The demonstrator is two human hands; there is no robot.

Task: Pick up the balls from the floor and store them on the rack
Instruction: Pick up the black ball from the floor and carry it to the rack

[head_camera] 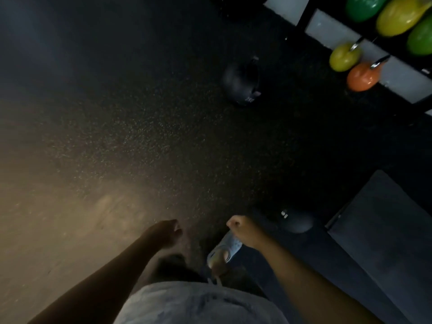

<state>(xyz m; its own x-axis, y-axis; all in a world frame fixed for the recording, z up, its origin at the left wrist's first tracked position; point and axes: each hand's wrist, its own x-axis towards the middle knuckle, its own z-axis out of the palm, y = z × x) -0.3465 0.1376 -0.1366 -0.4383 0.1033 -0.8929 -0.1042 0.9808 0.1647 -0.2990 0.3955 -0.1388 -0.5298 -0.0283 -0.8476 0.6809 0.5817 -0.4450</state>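
Below us, on the dark speckled rubber floor (145,141), two black balls lie well apart. One ball (242,81), with pale lettering too blurred for us to read, sits toward the upper middle of the view, near the foot of the black rack (304,16). The other ball (295,220), marked with a small white print, rests just beyond our right hand (236,226) and beside a flat grey mat (383,230) that fills the lower right corner. Our right hand is curled into a loose fist with nothing in it, hovering over our pale perforated shoe (225,250). Our left hand (167,230) is likewise curled inward and carries nothing; it is dim and somewhat blurred, so we cannot tell how tightly its fingers are closed. Both bare forearms reach forward from the bottom of the frame, on either side of our grey shorts (198,305). On the rack at the upper right, coloured kettlebells sit against a white wall: a small yellow kettlebell (343,57) and an orange kettlebell (362,77) on the lower level, each with a metallic handle, and larger green (361,7), yellow (399,16) and light green (420,37) ones above them. Warm light washes over the left part of the floor.
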